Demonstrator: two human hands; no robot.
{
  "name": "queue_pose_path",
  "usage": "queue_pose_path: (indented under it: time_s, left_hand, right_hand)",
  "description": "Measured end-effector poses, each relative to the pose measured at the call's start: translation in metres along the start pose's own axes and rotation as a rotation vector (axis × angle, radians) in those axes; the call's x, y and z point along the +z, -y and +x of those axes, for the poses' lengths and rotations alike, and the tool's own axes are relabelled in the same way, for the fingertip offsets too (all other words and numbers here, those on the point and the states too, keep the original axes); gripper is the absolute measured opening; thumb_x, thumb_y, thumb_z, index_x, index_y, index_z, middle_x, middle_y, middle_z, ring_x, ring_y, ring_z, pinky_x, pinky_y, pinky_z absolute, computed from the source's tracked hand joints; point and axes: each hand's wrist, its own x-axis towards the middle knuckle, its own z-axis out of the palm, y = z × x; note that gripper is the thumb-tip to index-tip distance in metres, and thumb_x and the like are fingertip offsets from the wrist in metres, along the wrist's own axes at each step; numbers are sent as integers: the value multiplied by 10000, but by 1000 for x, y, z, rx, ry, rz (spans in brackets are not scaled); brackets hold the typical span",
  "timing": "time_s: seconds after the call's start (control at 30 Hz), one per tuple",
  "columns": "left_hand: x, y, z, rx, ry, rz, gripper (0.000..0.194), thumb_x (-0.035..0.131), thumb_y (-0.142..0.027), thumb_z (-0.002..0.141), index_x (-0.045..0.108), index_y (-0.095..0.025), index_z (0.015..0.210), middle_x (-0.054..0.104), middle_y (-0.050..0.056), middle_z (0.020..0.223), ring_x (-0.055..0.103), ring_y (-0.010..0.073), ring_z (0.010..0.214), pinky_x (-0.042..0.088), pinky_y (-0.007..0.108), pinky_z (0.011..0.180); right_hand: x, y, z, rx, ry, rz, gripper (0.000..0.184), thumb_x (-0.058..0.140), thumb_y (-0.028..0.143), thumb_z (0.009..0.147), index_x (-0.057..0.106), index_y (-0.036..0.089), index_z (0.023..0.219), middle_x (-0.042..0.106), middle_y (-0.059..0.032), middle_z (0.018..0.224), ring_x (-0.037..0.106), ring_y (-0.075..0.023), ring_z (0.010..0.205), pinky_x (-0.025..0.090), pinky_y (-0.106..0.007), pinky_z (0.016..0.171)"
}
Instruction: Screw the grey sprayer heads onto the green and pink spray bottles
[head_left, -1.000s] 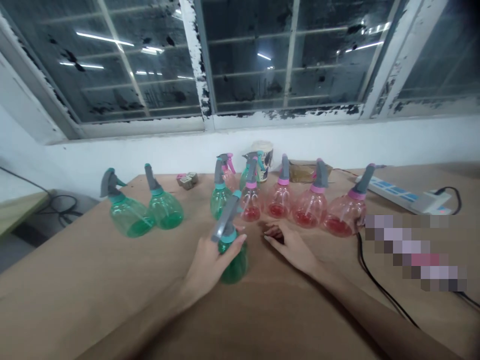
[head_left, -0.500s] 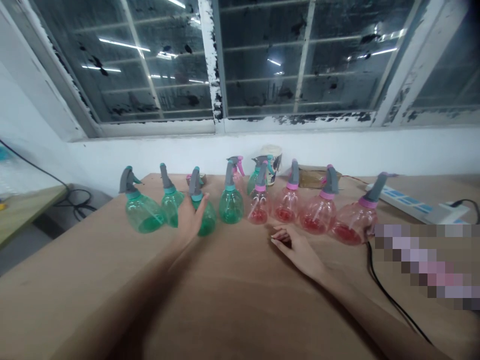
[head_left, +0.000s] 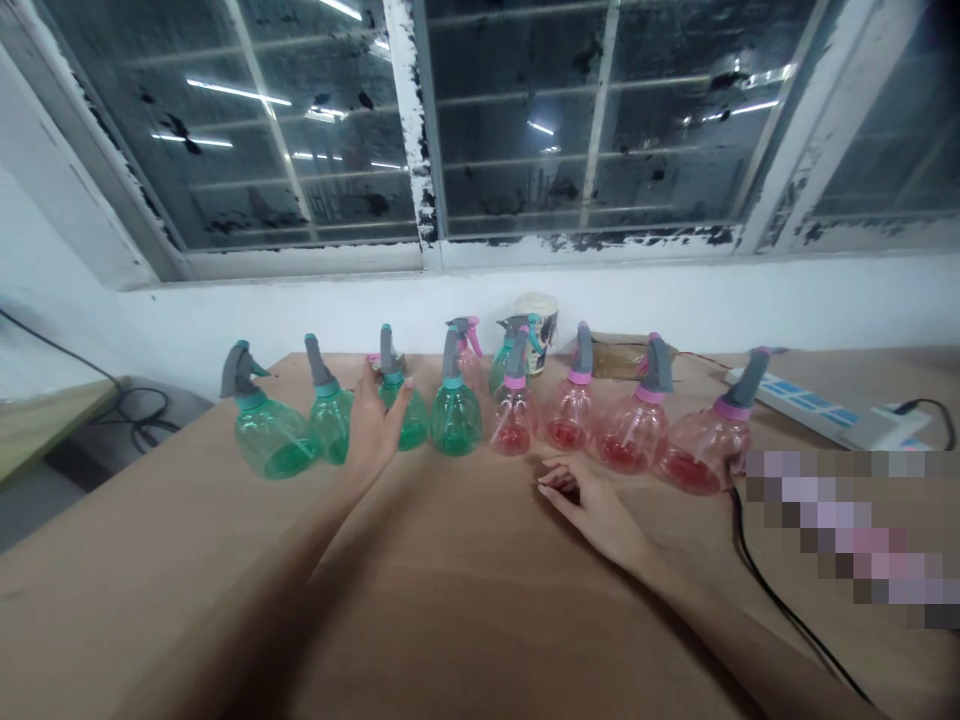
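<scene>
A row of transparent spray bottles with grey trigger heads crosses the table. My left hand [head_left: 373, 425] is open at the near side of a green spray bottle [head_left: 414, 432], thumb and fingers apart; whether it touches the bottle I cannot tell. Left of it stand a second green bottle [head_left: 328, 412], partly hidden by my hand, and a third [head_left: 274, 440] at the row's end. Another green bottle [head_left: 456, 425] stands to the right, beside several pink ones [head_left: 514, 425]. Loosely curled and holding nothing, my right hand [head_left: 596, 505] rests on the table before the pink bottles.
Behind the row stand a pink sprayer [head_left: 469, 350], a green sprayer [head_left: 501, 365] and a patterned cup [head_left: 540, 325]. A brown package [head_left: 619, 357] lies by the wall. At right are a power strip [head_left: 806, 405], a black cable [head_left: 757, 570] and a blurred-out patch.
My left hand has carried the green spray bottle from the table's middle leftward and back into the row, and its grip has since loosened. My right hand has stayed in place.
</scene>
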Motion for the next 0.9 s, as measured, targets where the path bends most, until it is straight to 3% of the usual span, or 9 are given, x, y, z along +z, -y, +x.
queue_pose_path:
  time_s: [0.13, 0.23, 0.37, 0.5, 0.63, 0.8, 0.9]
  left_hand:
    - [-17, -21, -25, 66, -45, 123, 557, 475, -401, 839, 297, -197, 1326, 449, 125, 1256, 417, 291, 1193, 328, 446, 1005]
    - [-16, -34, -34, 142, 23, 111, 492, 467, -377, 845, 347, -193, 1286, 491, 114, 1218, 453, 255, 1165, 358, 433, 984]
    - [8, -43, -27, 107, 144, 107, 545, 493, -408, 812, 358, -153, 1275, 499, 144, 1234, 455, 269, 1170, 358, 453, 975]
    - [37, -48, -5, -64, 178, 115, 670, 514, -433, 777, 314, -64, 1299, 428, 224, 1310, 423, 300, 1210, 342, 441, 986]
    - [53, -49, 11, -113, 162, 109, 631, 493, -396, 787, 322, -54, 1288, 569, 205, 1157, 552, 300, 1067, 425, 410, 884]
    - [43, -55, -2, -86, 195, 148, 416, 454, -394, 809, 499, -130, 1127, 659, 133, 953, 615, 304, 903, 450, 408, 791]
    - [23, -67, -26, -39, 255, 145, 359, 447, -425, 818, 534, -170, 1054, 653, 97, 994, 607, 276, 916, 441, 377, 802]
  right_hand:
    - [1, -2, 0, -5, -1, -3, 239, 539, 228, 793, 489, 206, 1025, 650, -47, 891, 625, -170, 839, 487, -372, 815]
    - [1, -3, 1, -7, -14, 5, 249, 540, 214, 792, 470, 203, 1031, 648, -45, 881, 624, -163, 832, 482, -369, 821]
    - [1, -2, 1, -10, -22, 21, 259, 544, 195, 786, 458, 204, 1030, 646, -39, 871, 624, -158, 831, 483, -360, 816]
    - [0, 1, 1, -15, -27, 16, 242, 540, 193, 789, 461, 203, 1017, 645, -39, 857, 626, -159, 815, 488, -357, 802]
    - [0, 1, 2, -13, -24, 14, 254, 541, 188, 787, 457, 199, 1027, 646, -42, 864, 625, -157, 822, 485, -356, 810]
    - [1, 0, 2, -5, -20, 11, 252, 540, 191, 785, 458, 201, 1023, 646, -40, 872, 628, -155, 820, 486, -353, 809]
    - [0, 0, 2, -8, -21, 14, 256, 539, 195, 785, 457, 202, 1029, 649, -38, 866, 628, -154, 816, 487, -348, 800]
